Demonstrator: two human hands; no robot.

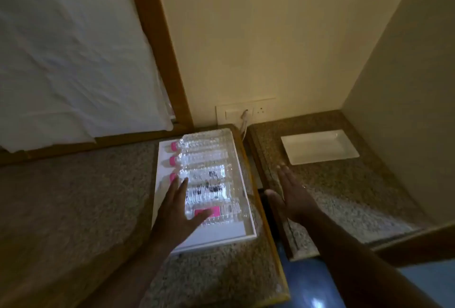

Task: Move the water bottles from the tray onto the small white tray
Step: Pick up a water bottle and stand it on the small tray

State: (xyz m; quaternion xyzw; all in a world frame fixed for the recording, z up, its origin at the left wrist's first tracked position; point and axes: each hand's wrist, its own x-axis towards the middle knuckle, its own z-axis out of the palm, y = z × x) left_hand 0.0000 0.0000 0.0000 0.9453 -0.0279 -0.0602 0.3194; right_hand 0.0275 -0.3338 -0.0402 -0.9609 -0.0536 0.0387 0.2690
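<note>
Two granite counters, split by a narrow gap: left counter [73, 196] large, right counter [332, 196] smaller, tucked into a wall corner. White cloth [69, 49] far left behind a wooden frame. Wall socket plate [246, 111] at the far end above the gap, cable plugged in.

Big white tray [209, 236] on left counter, right edge. Holds five water bottles [204, 160] lying flat, side by side in a row near to far, pink caps pointing left. Nearest bottle [221, 211] shows pink label. All five on this tray; none moved yet.

Small white tray [320, 146] on right counter, far side, nothing in it. Well apart from the big tray, across the gap.

Left hand [179, 209] spread flat, fingers open, hovering over near bottles, gripping nothing. Right hand [293, 194] open too, palm flat over right counter, holding nothing.

Handling guess: full, so moderately heavy; thin ribbed plastic, gives under squeeze, smooth and prone to roll once set down. Best taken around mid-body, or at the stiffer neck by the cap. Nearest bottle most reachable first.
</note>
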